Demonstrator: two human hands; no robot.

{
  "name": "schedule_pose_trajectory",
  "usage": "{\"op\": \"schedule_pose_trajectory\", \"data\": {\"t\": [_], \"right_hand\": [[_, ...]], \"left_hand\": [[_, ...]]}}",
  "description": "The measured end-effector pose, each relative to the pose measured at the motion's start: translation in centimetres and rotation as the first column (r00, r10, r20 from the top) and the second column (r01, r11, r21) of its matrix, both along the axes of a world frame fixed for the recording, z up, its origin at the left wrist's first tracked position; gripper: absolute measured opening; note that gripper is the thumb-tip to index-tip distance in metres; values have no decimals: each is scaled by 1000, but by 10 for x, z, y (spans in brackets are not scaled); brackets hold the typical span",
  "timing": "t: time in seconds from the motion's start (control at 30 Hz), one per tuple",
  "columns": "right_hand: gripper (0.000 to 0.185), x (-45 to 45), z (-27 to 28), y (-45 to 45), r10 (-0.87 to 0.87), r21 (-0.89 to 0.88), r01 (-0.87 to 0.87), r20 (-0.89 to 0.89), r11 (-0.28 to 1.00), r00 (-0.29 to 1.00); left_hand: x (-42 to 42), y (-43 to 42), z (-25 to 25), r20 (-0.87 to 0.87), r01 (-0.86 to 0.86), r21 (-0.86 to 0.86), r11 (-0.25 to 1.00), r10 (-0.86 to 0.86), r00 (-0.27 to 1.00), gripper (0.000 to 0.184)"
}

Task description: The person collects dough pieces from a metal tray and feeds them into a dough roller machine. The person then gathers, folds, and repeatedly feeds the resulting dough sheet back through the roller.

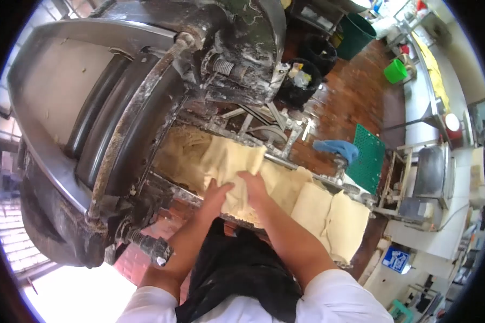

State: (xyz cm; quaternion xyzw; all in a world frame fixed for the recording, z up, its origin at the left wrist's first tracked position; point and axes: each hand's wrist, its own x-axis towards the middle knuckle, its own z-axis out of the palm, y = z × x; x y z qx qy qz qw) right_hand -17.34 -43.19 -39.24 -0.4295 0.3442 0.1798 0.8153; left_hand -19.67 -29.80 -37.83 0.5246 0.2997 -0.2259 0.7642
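A folded sheet of pale dough (233, 156) lies across the floury tray of a large dough roller, close to its steel rollers (110, 116). My left hand (216, 196) grips the near side of this sheet, thumb on top. Beside it, my right hand (253, 189) holds the sheet's right edge, with most of its fingers hidden by the dough. More dough, a folded slab (312, 207) and a thick piece (347, 223), rests at the tray's right end.
The roller's metal guard bar (126, 126) and a threaded screw (145, 245) jut out at left. Beyond the tray are black bins (302, 81), a blue cloth (337, 149) and a green perforated mat (367, 156). A white counter (431, 231) runs along the right.
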Motion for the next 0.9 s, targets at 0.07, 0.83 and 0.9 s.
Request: {"op": "schedule_pose_trajectory", "data": {"t": [0.07,0.83,0.9], "right_hand": [[43,-16,7,-29,-33,64,35,-39,997,999],[42,-77,-22,-120,100,4,-101,-139,995,985],[47,-80,-22,-120,92,0,-93,-108,996,990]], "left_hand": [[-12,-24,2,69,61,29,998,-62,996,65],[81,-30,-48,-335,405,842,356,-244,910,97],[91,-26,-34,-436,542,752,376,-333,836,109]]}}
